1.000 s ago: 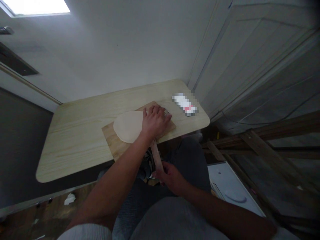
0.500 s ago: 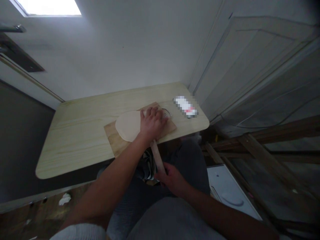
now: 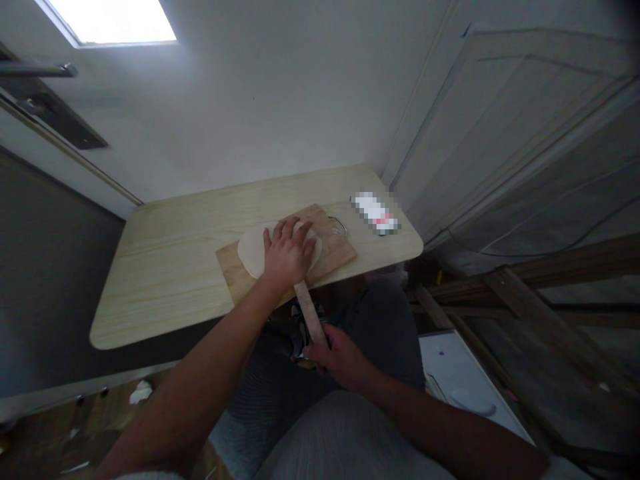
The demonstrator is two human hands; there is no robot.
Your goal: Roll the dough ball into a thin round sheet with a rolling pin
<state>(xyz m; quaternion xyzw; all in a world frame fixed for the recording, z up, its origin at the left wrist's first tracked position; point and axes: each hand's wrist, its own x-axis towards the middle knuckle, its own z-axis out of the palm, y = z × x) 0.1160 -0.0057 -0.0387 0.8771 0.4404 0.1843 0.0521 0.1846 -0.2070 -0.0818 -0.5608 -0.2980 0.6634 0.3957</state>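
A round, flat sheet of pale dough point(image 3: 251, 248) lies on a wooden cutting board point(image 3: 336, 248). My left hand point(image 3: 289, 252) rests palm down on the dough with its fingers spread, covering much of the middle. Below the board's near edge, my right hand point(image 3: 337, 353) is closed around the lower end of a wooden rolling pin point(image 3: 311, 313). The pin slants up toward my left wrist, and its upper end comes close to that hand; whether the two touch I cannot tell.
The board sits on a pale wood-grain tabletop point(image 3: 175, 267) against a white door. A phone point(image 3: 375, 212) with a blurred screen lies to the right, beyond the board's metal handle point(image 3: 340, 225). Wooden beams point(image 3: 535, 300) stand at the right.
My left hand has slid leftward from the board's right part onto the middle of the dough, baring the dough's right edge. The right hand keeps its grip on the rolling pin.
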